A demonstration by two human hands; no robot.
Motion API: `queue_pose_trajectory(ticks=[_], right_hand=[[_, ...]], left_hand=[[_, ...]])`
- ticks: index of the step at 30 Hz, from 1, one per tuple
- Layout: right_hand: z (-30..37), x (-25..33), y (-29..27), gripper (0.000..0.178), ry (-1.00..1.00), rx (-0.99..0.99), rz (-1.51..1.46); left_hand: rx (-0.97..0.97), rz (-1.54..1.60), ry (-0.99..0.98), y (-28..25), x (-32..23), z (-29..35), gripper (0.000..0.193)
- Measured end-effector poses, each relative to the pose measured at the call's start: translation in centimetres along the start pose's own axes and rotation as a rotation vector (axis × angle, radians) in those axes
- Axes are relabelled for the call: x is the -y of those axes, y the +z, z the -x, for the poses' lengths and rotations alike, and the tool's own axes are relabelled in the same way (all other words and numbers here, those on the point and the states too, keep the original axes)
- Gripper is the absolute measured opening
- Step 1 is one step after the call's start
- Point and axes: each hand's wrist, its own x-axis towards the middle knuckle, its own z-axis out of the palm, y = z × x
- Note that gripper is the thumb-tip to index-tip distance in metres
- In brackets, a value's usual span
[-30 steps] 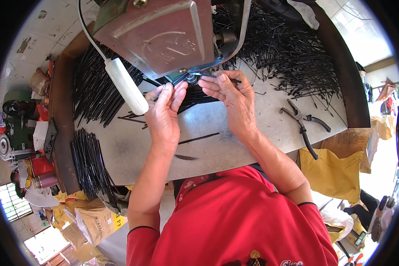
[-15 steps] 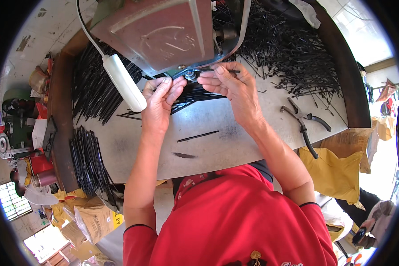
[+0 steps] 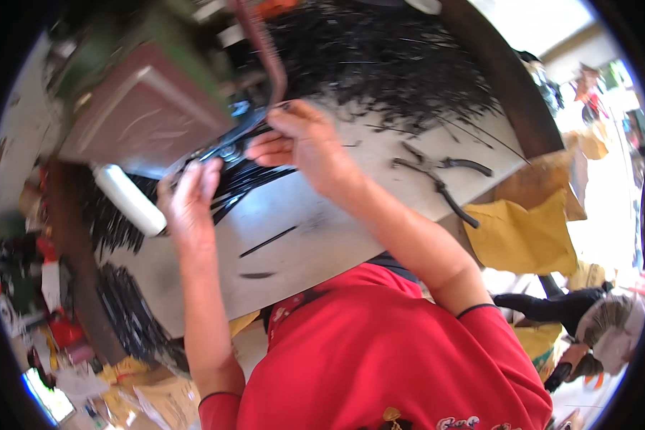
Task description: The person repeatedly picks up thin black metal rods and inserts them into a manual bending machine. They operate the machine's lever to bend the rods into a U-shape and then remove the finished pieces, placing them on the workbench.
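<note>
In the head view, the whole scene has swung over within the last half-second: the machine (image 3: 150, 118) with its dull red cover now sits further left and tilted, and the bench top (image 3: 322, 244) slants along with it. Since the pliers (image 3: 441, 172) and the heap of black rods (image 3: 408, 64) shift the same way, I judge that my head has turned and the bench stays put. Both hands keep their place under the machine's lower edge, so the work there seems to be at the same step, only more blurred.

My right hand (image 3: 304, 147) has thumb and forefinger pinched together on a slim black rod (image 3: 285, 106), the other fingers loosely curled. My left hand (image 3: 188, 197) has its fingers drawn close near the white bar (image 3: 130, 201); I cannot tell through the blur whether they grip anything.

The rod in my right fingers is just beside the machine's underside. Its long axis appears to run from lower left, toward the machine, to upper right. The loose rod (image 3: 267, 241) nearer me lies flat, slanting much the same way; I cannot tell its ends apart.
</note>
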Motion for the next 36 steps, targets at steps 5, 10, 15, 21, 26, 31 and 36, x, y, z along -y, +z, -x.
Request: queue_pose_trajectory(ticks=[5,10,15,21,26,31,36], right_hand=[[3.5,1.4,-1.2,0.033,-0.045,0.047,0.524],[6.5,7.7,-6.6,0.016,-0.46,-0.208,1.471],[5.8,10.0,-10.1,0.01,-0.646,-0.334,2.114],[5.0,9.7,-11.2,0.013,-0.733,-0.243,2.258],[5.2,10.4,-10.5,0.013,-0.701,-0.167,2.263],[4.0,9.3,-9.4,0.017,-0.763,-0.014,2.361],[3.4,9.5,-7.6,0.024,-1.104,-0.015,2.22]], left_hand=[[-0.013,0.283,-0.125,-0.5,1.5,-0.3,0.018],[-0.248,0.237,-0.058,-1.3,-0.4,0.5,0.02],[-0.084,0.21,-0.097,-1.9,-0.7,1.1,0.023],[-0.059,0.199,-0.125,-0.9,-0.2,2.2,0.027],[-0.08,0.204,-0.144,-1.0,0.2,2.5,0.024],[-0.036,0.232,-0.187,-0.4,0.1,3.3,0.019],[0.033,0.218,-0.223,0.2,-0.6,4.1,0.014]])
